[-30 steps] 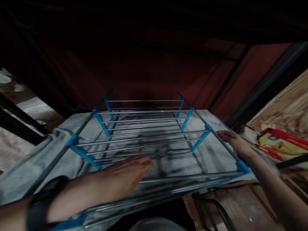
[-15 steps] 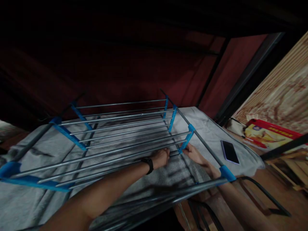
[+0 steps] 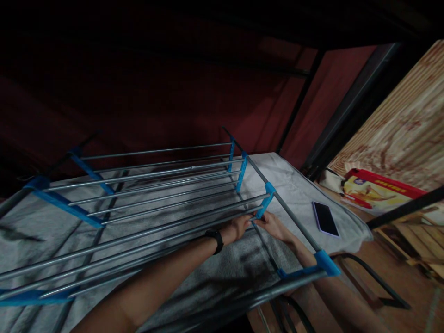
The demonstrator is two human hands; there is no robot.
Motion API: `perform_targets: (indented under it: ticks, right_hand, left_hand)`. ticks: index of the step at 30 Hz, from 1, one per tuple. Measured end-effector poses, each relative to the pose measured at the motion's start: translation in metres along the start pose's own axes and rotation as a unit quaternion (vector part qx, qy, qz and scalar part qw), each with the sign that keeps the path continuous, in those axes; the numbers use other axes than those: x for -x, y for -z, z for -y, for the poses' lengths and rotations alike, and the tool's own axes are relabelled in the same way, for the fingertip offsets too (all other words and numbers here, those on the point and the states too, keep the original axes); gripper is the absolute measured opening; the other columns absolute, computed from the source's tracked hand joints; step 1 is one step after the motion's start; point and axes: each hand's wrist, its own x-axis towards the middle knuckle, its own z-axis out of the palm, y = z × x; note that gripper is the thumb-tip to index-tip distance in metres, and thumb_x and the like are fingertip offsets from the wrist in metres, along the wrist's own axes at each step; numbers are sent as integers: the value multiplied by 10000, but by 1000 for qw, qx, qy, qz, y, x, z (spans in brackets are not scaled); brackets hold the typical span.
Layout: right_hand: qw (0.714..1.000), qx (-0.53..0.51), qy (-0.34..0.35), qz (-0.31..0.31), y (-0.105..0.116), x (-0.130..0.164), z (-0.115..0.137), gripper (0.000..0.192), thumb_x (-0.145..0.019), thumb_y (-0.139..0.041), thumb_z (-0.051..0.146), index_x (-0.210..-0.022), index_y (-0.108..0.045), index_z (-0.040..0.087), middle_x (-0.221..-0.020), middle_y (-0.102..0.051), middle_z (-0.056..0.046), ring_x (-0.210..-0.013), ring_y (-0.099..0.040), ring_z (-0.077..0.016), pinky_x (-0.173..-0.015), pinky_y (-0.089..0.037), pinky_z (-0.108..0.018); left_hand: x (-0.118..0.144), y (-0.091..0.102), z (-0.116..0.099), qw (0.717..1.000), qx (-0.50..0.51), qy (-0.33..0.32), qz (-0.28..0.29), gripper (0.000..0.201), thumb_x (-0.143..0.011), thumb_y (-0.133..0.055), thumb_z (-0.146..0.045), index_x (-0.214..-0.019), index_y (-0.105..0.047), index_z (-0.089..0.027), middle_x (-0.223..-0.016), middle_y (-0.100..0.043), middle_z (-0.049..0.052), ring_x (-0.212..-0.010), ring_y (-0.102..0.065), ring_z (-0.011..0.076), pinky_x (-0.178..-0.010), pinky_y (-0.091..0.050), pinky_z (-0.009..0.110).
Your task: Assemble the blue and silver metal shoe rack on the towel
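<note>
A rack of grey metal rods (image 3: pixel 166 227) and blue plastic brackets stands over a pale grey blanket. My left hand (image 3: pixel 238 227), with a black band at the wrist, pinches the end of a lower metal rod beside a blue bracket (image 3: pixel 265 203) at the right side. Around that bracket's lower end, the fingers of my right hand (image 3: pixel 275 226) are closed. My two hands almost meet there, and their fingertips partly hide the joint between rod and bracket. Another blue bracket (image 3: pixel 65 206) carries rod ends at the left.
A phone (image 3: pixel 325 218) lies on the blanket (image 3: pixel 291 175) to the right. Past the bed edge are a red and yellow box (image 3: pixel 381 189) and wooden slats (image 3: pixel 416 236). A dark post (image 3: pixel 301 106) rises behind, and a curved black metal bar (image 3: pixel 374 277) sits at lower right.
My left hand has moved right, up to the blue bracket, and my right hand has shifted slightly left to meet it. The camera view has turned a little right.
</note>
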Motion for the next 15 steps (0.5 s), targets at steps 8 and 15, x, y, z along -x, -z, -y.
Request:
perform_targets:
  ticks: [8, 15]
  right_hand:
    - [1000, 22, 2, -14, -1, -3, -1, 187, -822, -551, 257, -972, -663, 267, -985, -733, -49, -939, -673, -275, -847, -496, -386]
    - [999, 30, -13, -27, -8, -4, -7, 202, -803, -522, 239, -955, -652, 211, -926, -723, -38, -886, -673, -250, -799, -497, -350]
  left_hand:
    - [0, 0, -5, 996, 58, -60, -39, 435, -954, -466, -259, -1373, -581, -236, -1447, -584, 55, -1365, -495, 272, -1218, -312, 457]
    - [2, 14, -19, 997, 48, -62, -21, 444, -965, -411, -232, -1377, -572, -205, -1477, -554, 69, -1382, -477, 251, -1226, -303, 456]
